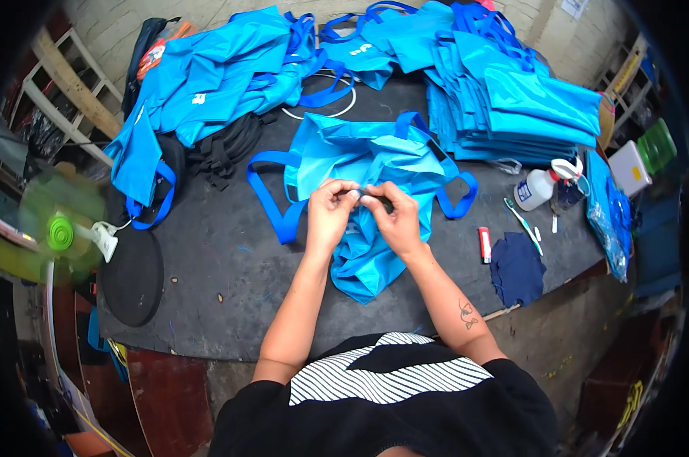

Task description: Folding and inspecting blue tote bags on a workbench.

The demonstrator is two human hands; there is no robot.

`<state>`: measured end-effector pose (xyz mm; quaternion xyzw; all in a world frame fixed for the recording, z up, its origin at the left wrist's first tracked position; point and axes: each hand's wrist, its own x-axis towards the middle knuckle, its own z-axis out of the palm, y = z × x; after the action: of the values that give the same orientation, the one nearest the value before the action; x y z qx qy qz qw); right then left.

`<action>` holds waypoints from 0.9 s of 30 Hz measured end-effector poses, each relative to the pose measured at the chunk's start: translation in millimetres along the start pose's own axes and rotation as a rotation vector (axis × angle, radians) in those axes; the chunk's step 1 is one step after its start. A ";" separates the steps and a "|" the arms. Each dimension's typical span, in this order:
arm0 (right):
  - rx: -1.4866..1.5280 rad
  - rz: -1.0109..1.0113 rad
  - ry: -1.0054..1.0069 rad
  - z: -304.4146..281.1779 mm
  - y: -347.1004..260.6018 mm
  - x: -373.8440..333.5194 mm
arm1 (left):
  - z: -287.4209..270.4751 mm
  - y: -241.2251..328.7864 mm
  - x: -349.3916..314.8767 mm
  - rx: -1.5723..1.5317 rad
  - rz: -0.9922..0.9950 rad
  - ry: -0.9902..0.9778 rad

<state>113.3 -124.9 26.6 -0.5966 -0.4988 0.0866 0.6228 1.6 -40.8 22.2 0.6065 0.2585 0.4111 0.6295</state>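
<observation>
A light-blue tote bag (382, 263) with darker blue handles lies crumpled on the black tabletop in front of me. Over its middle, my left hand (331, 204) and my right hand (394, 209) meet, thumbs and fingertips pinched together. Something small and dark shows between the fingertips, too little of it to name. One handle (282, 228) loops out to the left of the bag, and another handle (460, 199) curves out on the right. Both forearms come up from the near edge of the table.
More blue bags lie heaped at the far left (222, 72), and a folded stack (519, 99) stands far right. On the right are a white spray bottle (536, 189), a toothbrush (524, 227), a red-and-white box (484, 245) and a navy cloth (517, 268). A green fan (60, 228) spins at left.
</observation>
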 end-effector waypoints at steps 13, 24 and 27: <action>-0.635 0.272 0.412 -170.2 53.2 -71.4 | 9.4 18.3 -106.6 0.945 0.311 -0.564; -1.162 0.134 0.259 -167.4 47.2 -27.5 | 4.2 36.3 -4.3 0.881 0.546 -0.143; -0.627 0.051 0.149 -144.4 44.2 -7.1 | -35.5 64.9 48.9 0.162 0.096 -0.031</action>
<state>236.0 -212.7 16.5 -0.7764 -0.4391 -0.0995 0.4411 -15.1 14.6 89.5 0.6734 0.2516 0.4091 0.5621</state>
